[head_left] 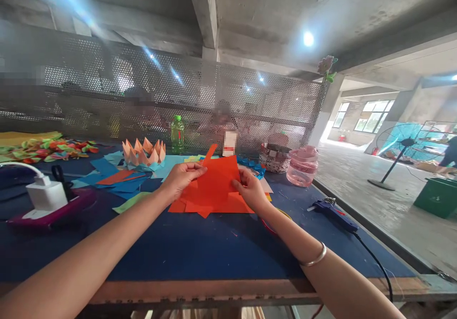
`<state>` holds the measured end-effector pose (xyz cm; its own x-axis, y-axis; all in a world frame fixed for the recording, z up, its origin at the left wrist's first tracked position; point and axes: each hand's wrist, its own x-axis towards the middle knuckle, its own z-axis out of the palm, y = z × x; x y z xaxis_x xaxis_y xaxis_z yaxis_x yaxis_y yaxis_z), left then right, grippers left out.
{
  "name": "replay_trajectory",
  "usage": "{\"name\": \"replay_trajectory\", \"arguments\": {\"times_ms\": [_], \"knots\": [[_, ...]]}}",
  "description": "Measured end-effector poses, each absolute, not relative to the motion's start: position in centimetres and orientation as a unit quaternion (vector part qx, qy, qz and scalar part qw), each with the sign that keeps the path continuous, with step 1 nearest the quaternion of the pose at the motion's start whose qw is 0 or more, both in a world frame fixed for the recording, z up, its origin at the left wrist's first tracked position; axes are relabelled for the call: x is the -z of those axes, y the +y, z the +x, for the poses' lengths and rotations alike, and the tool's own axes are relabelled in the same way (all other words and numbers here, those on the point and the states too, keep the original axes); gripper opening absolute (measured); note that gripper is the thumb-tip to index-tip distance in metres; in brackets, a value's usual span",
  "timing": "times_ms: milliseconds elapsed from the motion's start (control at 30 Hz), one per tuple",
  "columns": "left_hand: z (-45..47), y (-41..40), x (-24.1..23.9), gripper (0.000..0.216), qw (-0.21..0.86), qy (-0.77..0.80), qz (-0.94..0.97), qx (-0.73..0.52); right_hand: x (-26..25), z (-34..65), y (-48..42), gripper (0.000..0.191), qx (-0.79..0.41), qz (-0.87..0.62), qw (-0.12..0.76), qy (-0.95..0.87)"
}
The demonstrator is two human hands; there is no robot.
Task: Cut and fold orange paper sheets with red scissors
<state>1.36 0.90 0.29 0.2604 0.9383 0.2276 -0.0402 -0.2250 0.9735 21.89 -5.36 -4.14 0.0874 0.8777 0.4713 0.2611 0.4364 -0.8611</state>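
Both my hands hold up a folded orange-red paper sheet (pixel 214 183) above the dark blue table mat (pixel 200 247). My left hand (pixel 183 178) pinches its left edge between thumb and fingers. My right hand (pixel 250 189) grips the lower right side, with a metal bangle (pixel 313 254) on that forearm. More orange-red paper pieces (pixel 210 205) lie directly under the held sheet. Whether these pieces join the held sheet is hidden by the fold and my hands.
On the mat are an orange paper lotus (pixel 143 153), teal paper scraps (pixel 117 178), scissors (pixel 59 181), a white charger (pixel 46 193), a blue glue gun (pixel 333 214) and a clear pink jar (pixel 303 166). A person (pixel 223 124) sits behind a perforated metal screen (pixel 107 85).
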Motion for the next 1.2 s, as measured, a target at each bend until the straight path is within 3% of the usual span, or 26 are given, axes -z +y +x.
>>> {"name": "replay_trajectory", "arguments": {"times_ms": [167, 367, 533, 667, 767, 867, 933, 1000, 1200], "knots": [[1.4, 0.7, -0.4, 0.03, 0.515, 0.376, 0.606, -0.476, 3.4, 21.3, -6.2, 0.033, -0.337, -0.427, 0.577, -0.61], [1.6, 0.7, -0.2, 0.018, 0.335, 0.352, 0.695, -0.53, 3.6, 20.8, -6.4, 0.041, -0.366, -0.448, 0.547, -0.605], [1.7, 0.8, 0.2, 0.02, 0.281, 0.345, 0.7, -0.558, 3.2, 20.2, -7.0, 0.046, -0.362, -0.471, 0.547, -0.59], [2.0, -0.2, 0.1, 0.018, 0.263, 0.327, 0.718, -0.556, 3.0, 19.8, -7.5, 0.047, -0.432, -0.44, 0.562, -0.551], [2.2, -1.0, -0.5, 0.02, 0.326, 0.301, 0.706, -0.552, 3.2, 19.7, -7.5, 0.045, -0.472, -0.426, 0.577, -0.512], [2.2, -1.2, -1.2, 0.066, 0.493, 0.26, 0.622, -0.55, 3.3, 20.0, -7.2, 0.045, -0.451, -0.449, 0.585, -0.502], [2.1, -1.0, -1.3, 0.085, 0.589, 0.254, 0.543, -0.542, 3.4, 20.2, -7.1, 0.048, -0.44, -0.457, 0.59, -0.5], [2.0, -0.7, -1.3, 0.078, 0.649, 0.26, 0.495, -0.516, 3.4, 20.4, -7.0, 0.05, -0.436, -0.461, 0.592, -0.497], [2.1, -0.7, -0.7, 0.02, 0.73, 0.237, 0.508, -0.392, 3.4, 20.4, -7.0, 0.048, -0.437, -0.458, 0.596, -0.494]]}}
